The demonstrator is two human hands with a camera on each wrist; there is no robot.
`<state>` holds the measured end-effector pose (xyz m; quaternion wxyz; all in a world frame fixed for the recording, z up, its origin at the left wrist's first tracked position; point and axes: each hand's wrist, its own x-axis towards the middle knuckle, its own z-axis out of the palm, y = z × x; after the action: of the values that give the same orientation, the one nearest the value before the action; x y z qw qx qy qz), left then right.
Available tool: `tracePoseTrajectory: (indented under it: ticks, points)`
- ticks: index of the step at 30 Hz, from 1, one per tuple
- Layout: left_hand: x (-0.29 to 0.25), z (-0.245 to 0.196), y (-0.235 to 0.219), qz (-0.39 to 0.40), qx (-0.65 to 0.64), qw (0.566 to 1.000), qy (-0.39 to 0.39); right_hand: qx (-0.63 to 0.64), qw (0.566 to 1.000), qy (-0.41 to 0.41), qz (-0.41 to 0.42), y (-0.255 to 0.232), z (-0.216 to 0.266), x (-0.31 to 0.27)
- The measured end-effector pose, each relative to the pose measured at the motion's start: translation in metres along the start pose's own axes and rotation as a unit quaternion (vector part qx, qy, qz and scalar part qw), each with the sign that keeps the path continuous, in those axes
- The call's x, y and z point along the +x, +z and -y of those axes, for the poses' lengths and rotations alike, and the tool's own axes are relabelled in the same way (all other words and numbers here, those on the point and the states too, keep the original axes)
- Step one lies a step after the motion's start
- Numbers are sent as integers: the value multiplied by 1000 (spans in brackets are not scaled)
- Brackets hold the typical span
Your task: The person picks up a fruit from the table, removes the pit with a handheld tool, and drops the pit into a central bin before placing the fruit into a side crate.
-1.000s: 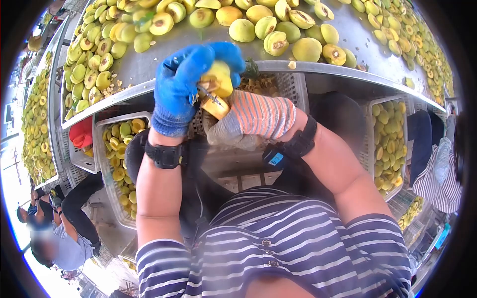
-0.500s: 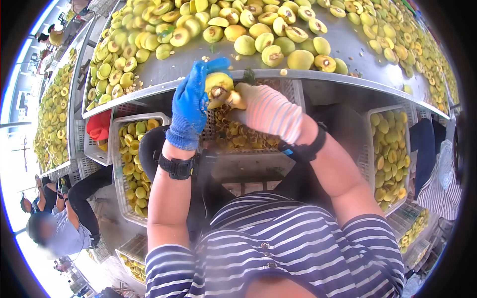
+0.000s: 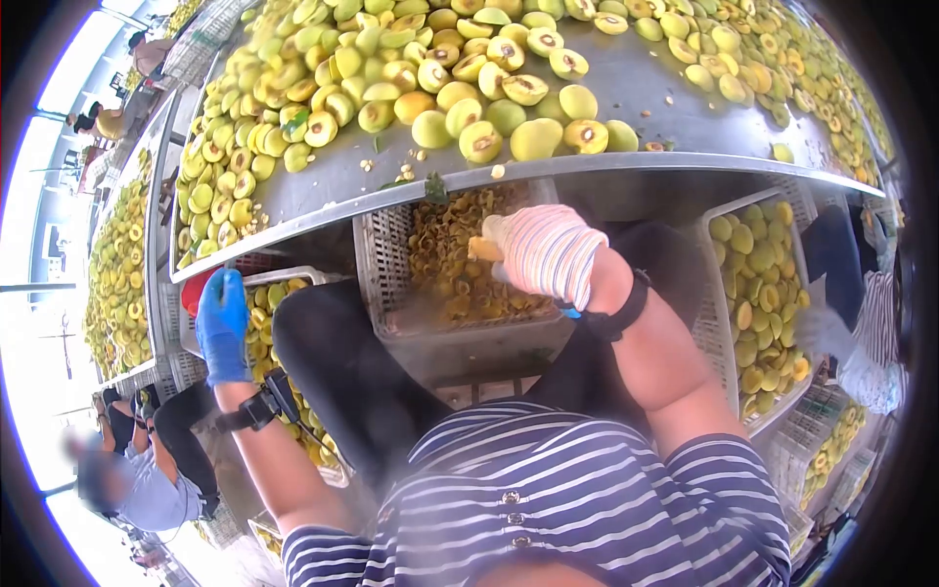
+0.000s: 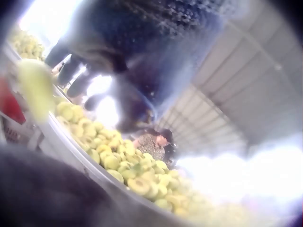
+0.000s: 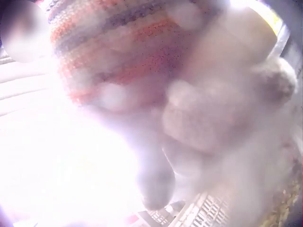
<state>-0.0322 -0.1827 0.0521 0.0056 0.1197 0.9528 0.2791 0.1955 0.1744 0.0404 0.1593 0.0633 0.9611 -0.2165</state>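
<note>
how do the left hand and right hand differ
The left hand wears a blue glove; the right hand wears a striped glove. The left hand's fingers look extended and empty; the right hand's curl round a yellowish piece. Both wrists carry dark bands.

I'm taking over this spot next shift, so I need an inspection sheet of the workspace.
Surface: metal table, bare in patches between heaps of fruit.
Job's things: halved stone fruits on the table; peel-like scraps in a plastic crate below its edge.
Clutter: a green leaf at the table's edge, pale bits scattered near it.
Hands: left hand, blue-gloved, fingers extended; right hand, striped glove, grips a small tan object, unclear what.
Cables: thin dark cord near the left wrist.
Surroundings: fruit crates on both sides; a seated person to the left.
</note>
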Motion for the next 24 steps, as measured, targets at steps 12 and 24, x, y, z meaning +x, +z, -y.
tracePoseTrajectory:
  ticks: [12, 24]
  points:
    - [83, -199, 218, 193, -5, 913, 360, 229, 937, 73, -254, 10, -15, 12]
    - [-10, -156, 109, 280, -477, 797, 243, 231, 944, 14, -233, 22, 44, 62]
